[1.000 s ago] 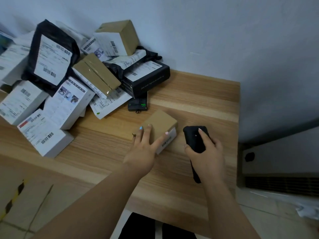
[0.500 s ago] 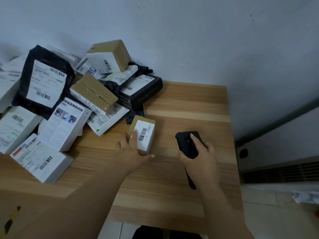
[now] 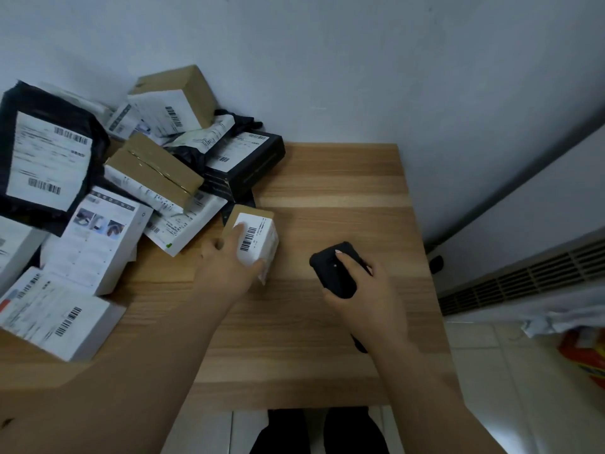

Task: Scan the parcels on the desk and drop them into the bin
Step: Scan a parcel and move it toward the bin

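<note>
Parcel heap: a pile of white boxes, brown cardboard cartons and black plastic mailers [image 3: 137, 178] covers the left part of the pale wooden desk [image 3: 327, 339], left of the held box.
Left hand: the left hand [image 3: 229, 270] grips the small brown cardboard box with a white barcode label [image 3: 257, 240], fingers over its far side and thumb under the near edge, label facing up.
Held box: it sits on or just above the desk beside the heap's right edge; which cannot be told.
Right hand: the right hand [image 3: 363, 290] wraps the black handheld scanner [image 3: 337, 270] to the right of the held box, forefinger on top, nose toward the label.
Bin: not in view.
Step in hand: likely the scan itself.
Risk: the thumb lies close to the barcode, so a slipped grip could cover the bars and spoil the read.
Risk: a tilted label could glare or fall outside the beam.
</note>
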